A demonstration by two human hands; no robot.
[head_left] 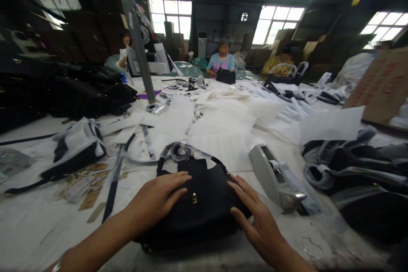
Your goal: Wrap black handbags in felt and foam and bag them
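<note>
A black handbag (pixel 204 208) with a small gold clasp (pixel 194 198) lies on the white table in front of me. My left hand (pixel 162 191) rests on the bag's left part, fingers stretched out toward the clasp side. On the bag's right edge lies my right hand (pixel 251 208), its fingers apart and nothing gripped. Behind the bag's top edge sits a coiled strap (pixel 180 151) in clear wrap, beside the wrapped handle.
A grey tape dispenser (pixel 270 178) stands right of the bag. White foam sheets (pixel 223 123) spread behind it. Tags (pixel 92 191) and a partly wrapped bag (pixel 76 148) lie left, more black bags (pixel 372 191) right. A metal post (pixel 140 46) rises at back left. Several people sit across the table.
</note>
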